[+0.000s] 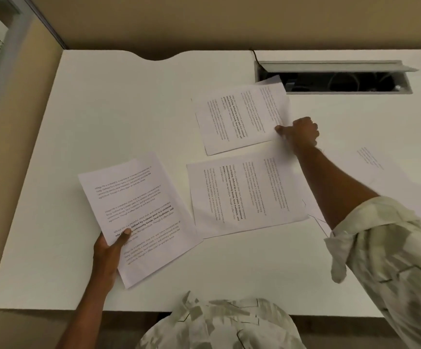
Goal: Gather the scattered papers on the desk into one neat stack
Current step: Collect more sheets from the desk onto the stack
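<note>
i am pinching the far printed sheet [242, 117] at its right corner with my right hand [301, 133], arm stretched forward. its long axis is running left-right. my left hand [108, 250], nearer me, is gripping the gathered sheets [136, 217].

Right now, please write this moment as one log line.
left hand: holds sheets | right hand: pinching far sheet | stack: incomplete

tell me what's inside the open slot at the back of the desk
The slot is dark inside; faint loops that look like coiled cables show. A corner of the far paper pinched by the right hand covers its left end, hiding what lies there.
</note>
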`<move>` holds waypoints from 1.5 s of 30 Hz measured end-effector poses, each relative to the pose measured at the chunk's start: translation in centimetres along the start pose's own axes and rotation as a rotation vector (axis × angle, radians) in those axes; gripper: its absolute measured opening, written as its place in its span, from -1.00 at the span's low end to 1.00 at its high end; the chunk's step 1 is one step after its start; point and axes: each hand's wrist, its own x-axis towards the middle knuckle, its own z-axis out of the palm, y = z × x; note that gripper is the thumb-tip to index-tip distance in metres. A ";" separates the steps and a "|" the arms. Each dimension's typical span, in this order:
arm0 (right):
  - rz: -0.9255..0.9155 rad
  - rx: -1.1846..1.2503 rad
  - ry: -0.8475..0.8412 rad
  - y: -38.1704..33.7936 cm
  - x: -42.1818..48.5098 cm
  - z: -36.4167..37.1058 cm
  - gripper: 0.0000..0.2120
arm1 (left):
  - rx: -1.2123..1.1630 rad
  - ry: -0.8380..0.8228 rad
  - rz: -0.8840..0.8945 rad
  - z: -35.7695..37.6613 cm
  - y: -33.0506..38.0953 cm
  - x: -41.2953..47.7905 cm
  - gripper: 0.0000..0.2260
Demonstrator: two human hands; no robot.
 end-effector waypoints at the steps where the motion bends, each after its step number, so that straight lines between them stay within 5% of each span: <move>1: 0.018 -0.005 -0.011 -0.1 0.0 0.0 -0.25 | 0.005 0.005 -0.002 -0.1 -0.1 0.0 -0.66; 4: 0.025 0.152 0.010 -0.2 -0.3 -0.4 -0.43 | 0.022 0.001 -0.003 -0.2 -0.2 0.1 -0.64; 10: 0.007 1.001 -0.071 0.7 -6.1 -2.0 -0.65 | 0.015 -0.017 -0.004 -0.4 -0.3 0.4 -0.62; 22: 0.157 1.370 -0.051 10.3 -17.6 -1.7 -0.53 | -0.013 -0.045 0.012 0.1 0.4 0.1 -0.63; 31: 0.341 1.992 -0.228 6.9 -22.9 -7.2 -0.83 | 0.003 -0.059 0.058 0.2 0.7 -0.2 -0.66; 36: 0.323 1.628 0.031 12.1 -29.9 -4.9 -0.63 | -0.015 -0.084 0.068 0.3 1.1 -0.4 -0.66; 39: 0.441 1.183 0.205 17.1 -34.4 -1.7 -0.66 | -0.027 -0.084 0.071 0.2 0.7 -0.1 -0.66; 42: 0.473 0.964 0.292 21.0 -37.5 1.1 -0.73 | -0.042 -0.089 0.059 0.1 0.5 0.1 -0.65; 45: 0.412 0.788 0.415 22.4 -39.2 3.1 -0.60 | -0.049 -0.117 0.062 0.0 0.5 0.3 -0.63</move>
